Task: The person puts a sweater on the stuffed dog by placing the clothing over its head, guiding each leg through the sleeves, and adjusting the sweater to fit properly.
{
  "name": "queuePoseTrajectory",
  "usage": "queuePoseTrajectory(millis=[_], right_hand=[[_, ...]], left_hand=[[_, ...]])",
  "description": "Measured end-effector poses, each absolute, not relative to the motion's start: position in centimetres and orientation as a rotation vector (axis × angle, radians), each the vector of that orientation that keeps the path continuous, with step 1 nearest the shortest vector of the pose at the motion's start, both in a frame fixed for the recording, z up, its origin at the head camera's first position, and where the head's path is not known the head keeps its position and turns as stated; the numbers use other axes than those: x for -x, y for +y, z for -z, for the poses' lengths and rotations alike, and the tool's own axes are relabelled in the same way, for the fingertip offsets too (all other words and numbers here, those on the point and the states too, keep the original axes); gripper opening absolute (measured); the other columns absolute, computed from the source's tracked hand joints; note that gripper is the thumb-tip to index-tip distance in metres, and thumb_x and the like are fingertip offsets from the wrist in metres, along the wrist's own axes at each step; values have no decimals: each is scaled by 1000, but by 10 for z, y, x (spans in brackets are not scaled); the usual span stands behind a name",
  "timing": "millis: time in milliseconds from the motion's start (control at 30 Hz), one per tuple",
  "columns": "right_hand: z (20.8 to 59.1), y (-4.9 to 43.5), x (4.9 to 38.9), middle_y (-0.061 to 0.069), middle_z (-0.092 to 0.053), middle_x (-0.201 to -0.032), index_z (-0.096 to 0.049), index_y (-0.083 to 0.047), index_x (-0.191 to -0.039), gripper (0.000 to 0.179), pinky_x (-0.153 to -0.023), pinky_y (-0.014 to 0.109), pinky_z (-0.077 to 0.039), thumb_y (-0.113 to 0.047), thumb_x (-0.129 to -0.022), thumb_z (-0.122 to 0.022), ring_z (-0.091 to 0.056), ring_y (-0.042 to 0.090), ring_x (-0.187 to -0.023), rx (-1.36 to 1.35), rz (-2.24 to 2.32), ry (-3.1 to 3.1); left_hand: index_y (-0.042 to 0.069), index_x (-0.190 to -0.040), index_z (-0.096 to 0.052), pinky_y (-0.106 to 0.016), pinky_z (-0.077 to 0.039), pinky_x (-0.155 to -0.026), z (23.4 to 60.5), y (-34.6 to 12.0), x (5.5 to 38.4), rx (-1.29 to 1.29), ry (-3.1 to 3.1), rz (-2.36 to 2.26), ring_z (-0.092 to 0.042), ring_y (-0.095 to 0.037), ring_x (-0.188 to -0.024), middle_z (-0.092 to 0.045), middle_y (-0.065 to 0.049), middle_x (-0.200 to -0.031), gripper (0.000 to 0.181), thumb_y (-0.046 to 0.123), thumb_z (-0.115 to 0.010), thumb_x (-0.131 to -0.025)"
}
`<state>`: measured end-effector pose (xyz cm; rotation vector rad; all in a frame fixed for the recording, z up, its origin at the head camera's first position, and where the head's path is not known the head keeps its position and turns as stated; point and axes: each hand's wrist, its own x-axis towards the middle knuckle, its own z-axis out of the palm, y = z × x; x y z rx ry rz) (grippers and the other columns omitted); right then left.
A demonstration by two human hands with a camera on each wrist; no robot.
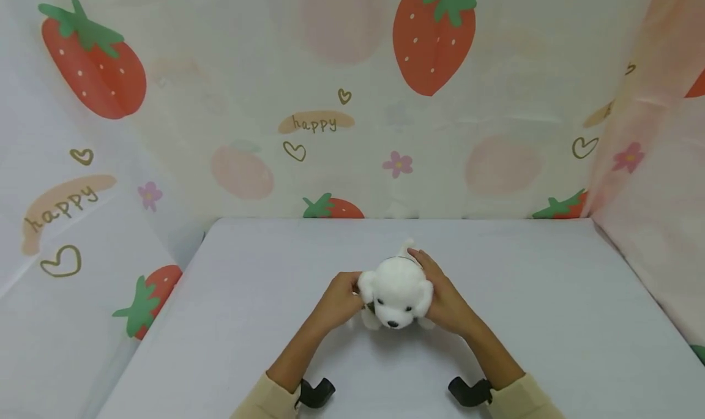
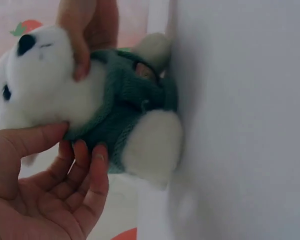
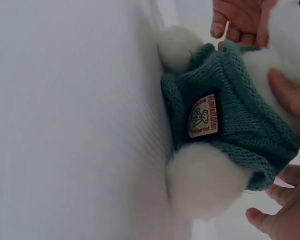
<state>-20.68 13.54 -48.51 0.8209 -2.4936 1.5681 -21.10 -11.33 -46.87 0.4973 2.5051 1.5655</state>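
Note:
A white plush dog (image 1: 396,287) stands on the white table, its black nose toward me. It wears a green knitted sweater (image 2: 132,87) with a printed label (image 3: 205,116), seen in the right wrist view. My left hand (image 1: 339,300) pinches the sweater's edge at the dog's side between thumb and fingertips. On the other side, my right hand (image 1: 447,300) holds the dog, thumb (image 3: 290,95) against its white neck fur and fingers reaching toward the back near the raised tail (image 1: 406,248). Part of those right fingers is hidden behind the dog in the head view.
The white table (image 1: 264,254) spreads around the dog. A cloth backdrop (image 1: 220,101) with strawberries, hearts and "happy" lettering rises behind and at both sides. Black curved pieces (image 1: 317,393) sit at both wrists, by the beige sleeves (image 1: 270,399).

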Motion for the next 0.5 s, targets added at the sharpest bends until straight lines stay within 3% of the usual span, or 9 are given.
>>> queuePoseTrajectory(millis=[133,267,500], right_hand=[[484,134,207,19,-35,-160,-56,0,-141,64,-114,72,-13,4,-80,-78,-15,47,-151,-782,-1497,-2484],[483,132,207,22,-39,-157,-48,3,-146,73,-113,72,-18,6,-79,-76,-22,46,-149,-781,-1455,-2483],[479,132,204,13,-47,-151,-52,-13,-146,69,-108,63,-37,-6,-85,-81,-41,37,-139,-838,-1404,-2538]], left_hand=[[-3,-107,-73,-35,-56,-69,463,-125,219,-425,2196,-1696,-65,-14,-84,-74,-4,-94,22,1,-62,-89],[-7,-108,-71,-29,-53,-68,463,-133,225,-385,1978,-1750,-63,-13,-86,-72,1,-90,21,6,-65,-92],[3,-117,-65,-35,-56,-74,471,-135,225,-550,2175,-1627,-64,-19,-95,-67,-7,-112,26,3,-66,-91]])
